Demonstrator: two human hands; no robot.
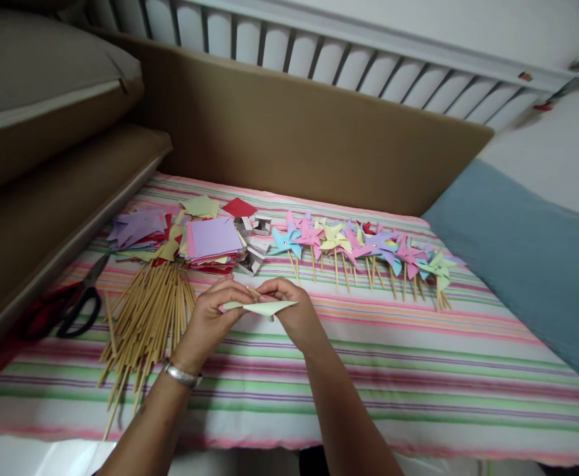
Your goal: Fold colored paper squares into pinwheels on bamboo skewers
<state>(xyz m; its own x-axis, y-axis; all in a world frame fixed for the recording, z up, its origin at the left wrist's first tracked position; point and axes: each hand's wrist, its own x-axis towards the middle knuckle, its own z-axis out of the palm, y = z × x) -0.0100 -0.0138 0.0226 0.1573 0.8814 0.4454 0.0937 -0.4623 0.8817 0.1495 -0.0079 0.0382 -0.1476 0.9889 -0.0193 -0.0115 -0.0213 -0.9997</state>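
My left hand (214, 317) and my right hand (289, 309) meet over the striped cloth (418, 370), both pinching a pale green folded paper piece (262, 307) held flat between them. A thin wooden stick tip shows between my fingers above the paper. A silver bracelet (183, 375) circles my left wrist. Just left of my hands lies a heap of wooden sticks (145, 317). Beyond them sit stacks of coloured paper squares (210, 239).
A row of finished paper pinwheels (363, 248) on sticks lies across the cloth behind my hands. Black scissors (78, 304) rest at the left edge. Small white boxes (254, 254) sit by the paper stacks. Brown cushions (294, 132) back the surface; a blue cushion (532, 264) lies right.
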